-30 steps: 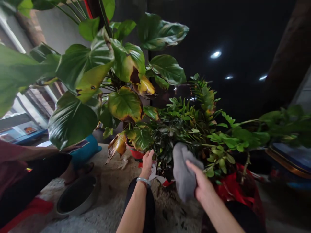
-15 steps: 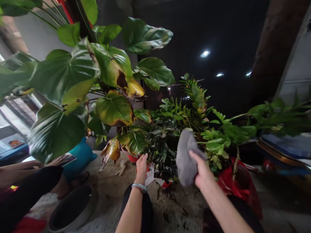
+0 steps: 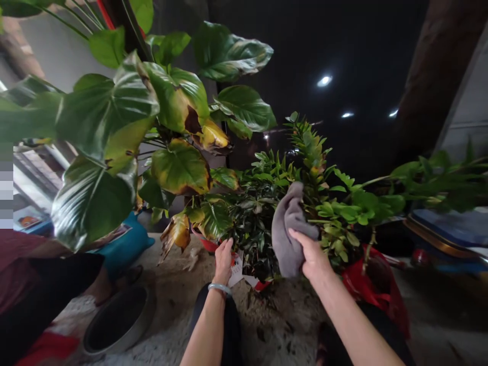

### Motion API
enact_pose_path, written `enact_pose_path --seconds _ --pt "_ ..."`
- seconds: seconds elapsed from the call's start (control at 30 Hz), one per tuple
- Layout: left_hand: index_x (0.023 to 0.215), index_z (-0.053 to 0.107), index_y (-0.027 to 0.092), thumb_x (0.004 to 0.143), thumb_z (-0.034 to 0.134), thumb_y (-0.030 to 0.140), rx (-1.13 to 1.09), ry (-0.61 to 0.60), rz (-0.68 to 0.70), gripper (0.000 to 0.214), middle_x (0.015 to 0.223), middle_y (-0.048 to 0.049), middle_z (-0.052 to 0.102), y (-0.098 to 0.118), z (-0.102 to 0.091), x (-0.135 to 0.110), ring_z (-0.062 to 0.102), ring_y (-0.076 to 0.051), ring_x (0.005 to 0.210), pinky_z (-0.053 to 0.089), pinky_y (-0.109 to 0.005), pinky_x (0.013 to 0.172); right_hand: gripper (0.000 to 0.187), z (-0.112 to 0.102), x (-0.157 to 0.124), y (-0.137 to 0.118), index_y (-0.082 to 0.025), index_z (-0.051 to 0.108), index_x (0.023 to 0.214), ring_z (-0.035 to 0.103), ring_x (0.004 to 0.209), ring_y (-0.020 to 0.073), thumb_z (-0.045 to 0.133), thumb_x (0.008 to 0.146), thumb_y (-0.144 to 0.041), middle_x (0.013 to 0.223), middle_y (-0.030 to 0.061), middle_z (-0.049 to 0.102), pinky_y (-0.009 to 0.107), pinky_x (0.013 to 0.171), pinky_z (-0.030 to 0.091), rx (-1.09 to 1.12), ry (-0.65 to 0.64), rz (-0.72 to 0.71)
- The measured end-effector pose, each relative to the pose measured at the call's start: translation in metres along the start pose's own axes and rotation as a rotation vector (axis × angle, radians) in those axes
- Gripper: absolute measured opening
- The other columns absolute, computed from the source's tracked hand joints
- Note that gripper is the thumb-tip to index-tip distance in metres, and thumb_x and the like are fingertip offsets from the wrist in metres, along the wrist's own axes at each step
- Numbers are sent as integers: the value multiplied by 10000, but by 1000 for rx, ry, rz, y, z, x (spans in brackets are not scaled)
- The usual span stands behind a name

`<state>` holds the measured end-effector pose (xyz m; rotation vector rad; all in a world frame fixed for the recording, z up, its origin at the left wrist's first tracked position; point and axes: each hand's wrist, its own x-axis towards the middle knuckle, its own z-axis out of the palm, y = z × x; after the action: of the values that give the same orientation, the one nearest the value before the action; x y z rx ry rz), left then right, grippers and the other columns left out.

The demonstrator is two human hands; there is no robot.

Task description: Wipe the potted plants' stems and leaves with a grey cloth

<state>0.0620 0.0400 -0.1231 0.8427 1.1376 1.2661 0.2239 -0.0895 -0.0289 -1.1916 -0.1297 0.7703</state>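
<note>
Right hand [image 3: 315,259] clamped on a grey cloth [image 3: 285,244]

Right of the frame's centre, I see the cloth hanging rumpled from the right hand, thumb laid over it, in front of low plants [image 3: 257,218]. Whether the cloth touches any leaf, I can't tell. The left hand [image 3: 223,259], just left of lower centre, has its fingers close together and stretched toward the dark leaves; I can't tell whether they pinch anything. A pale bracelet [image 3: 220,290] circles that wrist, and a printed paper [image 3: 236,269] shows just beside the hand.

A big plant [image 3: 93,203] fills the upper left, several leaves yellowed and browned at the edges. Under it, near the left hand, sits a red pot [image 3: 208,245], partly hidden. At lower left a basin [image 3: 148,315] stands on the ground [image 3: 179,284] near another person [image 3: 23,272]. At lower right there's a red bag [image 3: 353,278], with a blue tin [image 3: 444,229] farther right.
</note>
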Motion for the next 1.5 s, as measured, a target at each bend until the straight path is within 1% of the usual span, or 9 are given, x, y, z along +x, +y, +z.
enact_pose_path --seconds 0.1,0.23,0.4,0.53,0.7,0.83,1.07,1.33,1.5 --pt "710 602 174 632 736 320 63 36 -87 213 616 26 576 9 -2 -12 534 -112 532 413 -222 473 318 -21 -27 38 -188 716 674 726 875 364 841 413 -319 709 79 770 461 793 591 3 -74 372" --pt "805 660 162 673 661 125 106 92 -266 137 623 -3 619 22 -5 -37 560 -112 523 418 -221 482 374 -66 -55 40 -194 733 701 730 896 354 872 380 -327 731 65 779 446 825 589 87 -50 349" --pt "849 723 135 596 721 150 7 85 -224 253 845 -87 713 28 -7 -86 642 -145 692 474 -235 574 339 -99 -41 12 -218 744 689 730 904 362 871 398 -335 686 72 770 477 877 569 172 -33 283" --pt "870 772 153 517 840 313 -45 -219 -156 393 1074 -143 727 36 0 -132 662 -248 965 505 -272 691 292 -110 -40 15 -227 744 672 738 859 341 863 425 -327 681 63 771 465 868 569 210 -60 262" --pt "1038 759 194 545 843 508 -120 -584 -298 590 1226 -134 685 42 26 -163 592 -311 1156 495 -337 834 327 -110 -58 17 -217 728 592 734 781 360 881 327 -330 652 78 760 496 850 560 191 -109 358" --pt "890 755 197 465 852 558 -185 -631 -436 566 978 -70 751 37 43 -168 647 -299 1022 503 -343 826 372 -116 -64 20 -183 733 597 723 787 374 896 308 -351 656 107 751 507 855 541 122 -226 409" --pt "710 654 183 305 918 336 -186 -459 -580 507 703 -23 702 28 47 -159 676 -265 816 526 -368 812 417 -136 -53 38 -176 755 814 705 863 339 869 454 -353 841 103 775 438 808 533 -12 -371 375" --pt "739 650 166 422 906 347 -160 -376 -522 445 664 -28 690 22 47 -139 682 -236 736 541 -358 759 527 -112 -38 28 -221 724 1024 666 976 316 825 518 -331 999 64 755 423 926 493 -317 -407 -111" --pt "725 703 134 373 914 380 -68 -436 -417 479 629 -42 689 38 51 -135 631 -199 600 517 -323 635 690 -109 -33 26 -243 667 1195 669 998 295 819 523 -280 1118 72 731 396 910 509 -288 -459 -171"
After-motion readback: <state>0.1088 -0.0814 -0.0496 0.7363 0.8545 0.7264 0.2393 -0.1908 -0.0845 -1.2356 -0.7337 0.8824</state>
